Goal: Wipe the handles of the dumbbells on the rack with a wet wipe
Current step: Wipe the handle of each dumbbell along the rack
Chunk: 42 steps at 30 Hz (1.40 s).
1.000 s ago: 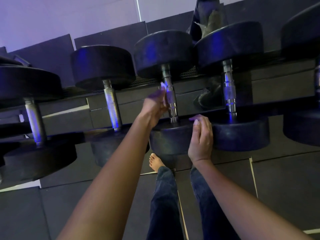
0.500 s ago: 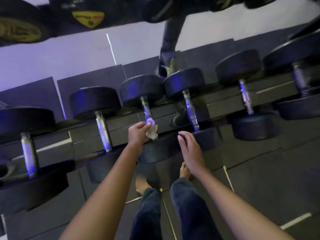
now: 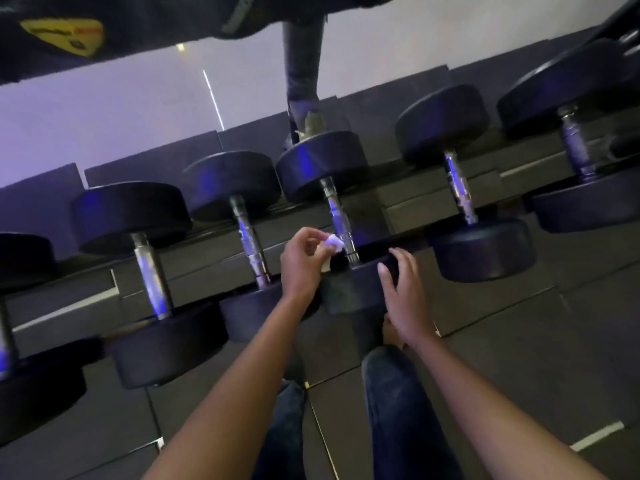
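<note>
Wet wipe (image 3: 333, 242), crumpled white, pinched by left hand (image 3: 300, 265) beside metal handle (image 3: 341, 223).

This is a gym's free-weights corner. Black rubber-headed dumbbells (image 3: 440, 123) with chrome handles (image 3: 458, 192) line a low rack (image 3: 408, 209) from nine to three o'clock. Heavier weights (image 3: 145, 22), one with a yellow label (image 3: 62, 36), sit at eleven o'clock. Dark rubber floor tiles (image 3: 519, 341) spread at five o'clock.
</note>
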Each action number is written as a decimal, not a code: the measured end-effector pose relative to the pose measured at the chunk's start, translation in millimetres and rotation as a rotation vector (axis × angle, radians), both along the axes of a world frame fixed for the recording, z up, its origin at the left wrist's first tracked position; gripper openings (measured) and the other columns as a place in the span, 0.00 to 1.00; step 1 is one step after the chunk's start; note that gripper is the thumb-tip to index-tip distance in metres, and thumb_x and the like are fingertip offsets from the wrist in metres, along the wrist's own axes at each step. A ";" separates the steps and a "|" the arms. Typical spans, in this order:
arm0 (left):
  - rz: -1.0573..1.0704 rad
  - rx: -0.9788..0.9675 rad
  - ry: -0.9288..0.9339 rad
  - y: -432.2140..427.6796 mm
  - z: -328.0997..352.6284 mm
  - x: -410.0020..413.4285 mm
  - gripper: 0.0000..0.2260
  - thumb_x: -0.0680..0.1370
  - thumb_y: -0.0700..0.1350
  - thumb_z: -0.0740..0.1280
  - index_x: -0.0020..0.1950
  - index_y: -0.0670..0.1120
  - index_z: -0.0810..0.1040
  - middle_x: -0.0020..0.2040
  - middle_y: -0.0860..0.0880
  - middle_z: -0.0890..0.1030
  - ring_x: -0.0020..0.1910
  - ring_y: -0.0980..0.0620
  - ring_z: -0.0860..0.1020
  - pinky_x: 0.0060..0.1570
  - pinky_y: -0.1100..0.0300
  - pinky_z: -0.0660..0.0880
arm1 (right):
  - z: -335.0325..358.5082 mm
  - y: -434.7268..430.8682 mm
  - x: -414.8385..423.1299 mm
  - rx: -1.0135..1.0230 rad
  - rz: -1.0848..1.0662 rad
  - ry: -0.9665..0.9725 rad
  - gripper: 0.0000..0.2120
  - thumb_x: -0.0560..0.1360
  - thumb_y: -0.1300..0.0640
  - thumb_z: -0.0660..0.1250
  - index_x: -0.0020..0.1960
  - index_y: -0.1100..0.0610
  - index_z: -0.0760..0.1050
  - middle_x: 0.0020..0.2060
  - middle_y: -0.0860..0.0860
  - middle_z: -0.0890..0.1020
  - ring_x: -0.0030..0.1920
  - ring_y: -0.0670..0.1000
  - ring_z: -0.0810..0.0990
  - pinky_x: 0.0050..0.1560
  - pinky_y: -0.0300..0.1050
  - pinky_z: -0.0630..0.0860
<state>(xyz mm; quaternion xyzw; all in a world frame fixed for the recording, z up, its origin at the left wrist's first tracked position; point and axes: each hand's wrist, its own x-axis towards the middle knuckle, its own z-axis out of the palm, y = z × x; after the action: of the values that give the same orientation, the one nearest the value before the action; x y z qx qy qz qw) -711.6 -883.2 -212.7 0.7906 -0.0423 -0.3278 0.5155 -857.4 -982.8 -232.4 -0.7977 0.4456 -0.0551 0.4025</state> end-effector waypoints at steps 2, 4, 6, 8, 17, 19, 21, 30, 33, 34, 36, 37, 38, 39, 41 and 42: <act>-0.170 0.042 -0.158 -17.4 -10.3 -1.2 0.06 0.71 0.39 0.71 0.41 0.49 0.77 0.38 0.53 0.80 0.38 0.57 0.77 0.42 0.63 0.72 | -9.2 -10.2 0.4 0.092 0.022 0.000 0.26 0.78 0.46 0.59 0.70 0.61 0.65 0.68 0.54 0.68 0.69 0.51 0.66 0.63 0.29 0.55; -0.510 0.080 -0.421 -29.6 -17.8 2.5 0.02 0.72 0.39 0.69 0.43 0.45 0.80 0.42 0.51 0.80 0.42 0.52 0.78 0.46 0.67 0.69 | -16.5 -18.3 -4.0 0.182 0.034 -0.030 0.35 0.73 0.36 0.53 0.72 0.58 0.63 0.71 0.52 0.65 0.71 0.49 0.63 0.66 0.30 0.55; -0.870 0.047 -0.668 -36.3 -30.0 9.7 0.08 0.73 0.42 0.65 0.43 0.40 0.82 0.45 0.44 0.83 0.46 0.49 0.79 0.50 0.68 0.69 | -21.1 -24.5 -10.4 0.280 0.059 -0.057 0.38 0.71 0.33 0.51 0.73 0.55 0.60 0.73 0.51 0.62 0.73 0.47 0.59 0.68 0.33 0.53; -1.110 0.106 -0.735 -40.6 -42.8 17.0 0.14 0.74 0.45 0.60 0.48 0.40 0.83 0.50 0.44 0.83 0.51 0.48 0.80 0.55 0.63 0.72 | -24.0 -29.1 -14.7 0.356 0.104 -0.054 0.37 0.72 0.32 0.54 0.74 0.52 0.57 0.75 0.51 0.58 0.75 0.47 0.55 0.69 0.33 0.51; -1.490 0.719 -0.644 -99.3 -29.1 7.8 0.13 0.79 0.39 0.58 0.59 0.47 0.77 0.57 0.45 0.75 0.56 0.44 0.76 0.56 0.54 0.73 | -34.7 -31.1 -18.6 0.397 0.155 -0.037 0.40 0.70 0.26 0.49 0.74 0.48 0.57 0.75 0.52 0.58 0.75 0.49 0.56 0.73 0.49 0.58; -1.292 0.583 -0.577 -81.5 -31.2 8.2 0.08 0.77 0.40 0.64 0.52 0.47 0.80 0.52 0.47 0.78 0.53 0.45 0.78 0.52 0.52 0.75 | -32.1 -32.1 -17.7 0.397 0.160 -0.028 0.38 0.70 0.28 0.50 0.74 0.48 0.57 0.75 0.51 0.57 0.74 0.50 0.57 0.72 0.50 0.60; -1.018 0.450 -0.479 -63.1 -29.1 5.3 0.05 0.73 0.38 0.69 0.43 0.47 0.81 0.47 0.49 0.81 0.47 0.47 0.80 0.47 0.54 0.76 | -30.6 -31.4 -17.1 0.406 0.146 -0.022 0.37 0.71 0.30 0.51 0.74 0.49 0.58 0.75 0.52 0.57 0.74 0.50 0.57 0.72 0.50 0.59; -0.167 0.431 0.240 -46.7 -36.2 -2.2 0.11 0.72 0.33 0.70 0.34 0.47 0.77 0.33 0.53 0.78 0.30 0.62 0.76 0.32 0.74 0.71 | -18.5 -33.4 25.6 0.621 -0.345 0.136 0.23 0.81 0.43 0.45 0.71 0.50 0.64 0.68 0.51 0.71 0.66 0.55 0.71 0.53 0.41 0.63; -0.183 0.375 0.311 -54.9 -35.9 2.0 0.11 0.74 0.28 0.62 0.40 0.42 0.77 0.32 0.50 0.77 0.26 0.65 0.73 0.29 0.72 0.68 | -13.8 -29.6 31.3 0.510 -0.405 0.194 0.23 0.80 0.40 0.45 0.67 0.48 0.68 0.63 0.52 0.76 0.60 0.57 0.74 0.46 0.43 0.61; -0.194 0.357 0.334 -55.4 -35.1 2.8 0.10 0.74 0.28 0.60 0.41 0.40 0.78 0.34 0.49 0.78 0.26 0.65 0.74 0.30 0.73 0.68 | -12.7 -29.0 31.5 0.508 -0.415 0.196 0.23 0.80 0.40 0.45 0.67 0.47 0.68 0.63 0.51 0.76 0.61 0.57 0.74 0.47 0.43 0.60; -0.214 0.336 0.376 -48.6 -34.7 2.8 0.09 0.75 0.31 0.61 0.43 0.39 0.80 0.38 0.47 0.80 0.34 0.57 0.77 0.34 0.70 0.70 | -10.5 -29.3 30.8 0.518 -0.424 0.214 0.23 0.80 0.39 0.45 0.67 0.46 0.68 0.64 0.50 0.75 0.62 0.56 0.72 0.49 0.44 0.59; -0.220 0.323 0.386 -44.1 -35.6 2.3 0.08 0.75 0.33 0.63 0.42 0.41 0.81 0.38 0.48 0.80 0.38 0.55 0.77 0.37 0.69 0.71 | -9.6 -30.2 30.7 0.512 -0.426 0.217 0.23 0.80 0.40 0.45 0.67 0.46 0.68 0.64 0.50 0.75 0.63 0.56 0.72 0.49 0.44 0.59; -0.221 0.305 0.389 -39.8 -34.5 1.1 0.08 0.76 0.35 0.64 0.42 0.43 0.81 0.38 0.50 0.80 0.39 0.55 0.77 0.39 0.69 0.72 | -8.9 -30.1 31.4 0.498 -0.432 0.211 0.23 0.80 0.40 0.45 0.67 0.47 0.69 0.64 0.50 0.75 0.63 0.56 0.72 0.50 0.44 0.59; -0.220 0.295 0.379 -36.6 -34.5 -0.8 0.07 0.76 0.36 0.65 0.42 0.45 0.81 0.38 0.51 0.80 0.39 0.56 0.77 0.40 0.70 0.73 | -8.7 -29.2 32.3 0.481 -0.439 0.199 0.22 0.80 0.41 0.46 0.67 0.48 0.70 0.64 0.51 0.75 0.63 0.56 0.72 0.50 0.44 0.60; -0.199 0.307 0.345 -36.4 -39.3 -3.1 0.07 0.76 0.34 0.66 0.41 0.44 0.80 0.37 0.50 0.79 0.38 0.57 0.76 0.43 0.69 0.73 | -9.7 -26.7 33.6 0.457 -0.460 0.188 0.22 0.81 0.42 0.47 0.65 0.49 0.71 0.63 0.51 0.76 0.63 0.56 0.72 0.50 0.43 0.60; -0.194 0.325 0.334 -38.2 -43.5 -2.3 0.08 0.75 0.33 0.66 0.40 0.44 0.80 0.36 0.50 0.79 0.37 0.56 0.75 0.42 0.68 0.72 | -10.2 -26.0 33.9 0.450 -0.470 0.187 0.22 0.81 0.42 0.47 0.65 0.49 0.72 0.63 0.51 0.76 0.63 0.56 0.72 0.50 0.43 0.60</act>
<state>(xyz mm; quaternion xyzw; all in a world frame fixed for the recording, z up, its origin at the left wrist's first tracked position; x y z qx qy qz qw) -713.9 -921.4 -256.2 0.7902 0.0214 -0.5043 0.3475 -823.5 -1008.8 -242.5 -0.5659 0.6535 0.0269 0.5020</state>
